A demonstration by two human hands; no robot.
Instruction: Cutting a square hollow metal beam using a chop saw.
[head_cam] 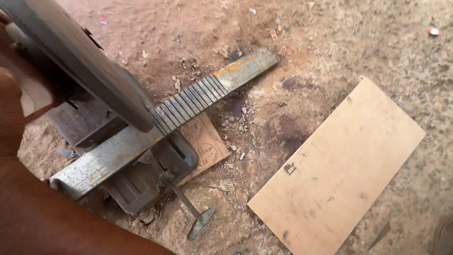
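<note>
- Metal bar (165,127): dull grey with rust-brown flecks; a row of thin dark parallel lines across its middle; an orange streak near the far end.
- Saw guard (80,61): dark grey, matt, scuffed.
- Saw base (141,182): grey-green, dusted with brown dirt.
- Vise handle (196,215): grey steel.
- Plywood sheet (339,170): pale tan, with small dark smudges and specks.
- Cardboard piece (205,146): brown, with printed round outlines.
- Ground (330,47): reddish-brown earth, dark stains near the bar, scattered pale pebbles, small red and white scraps.
</note>
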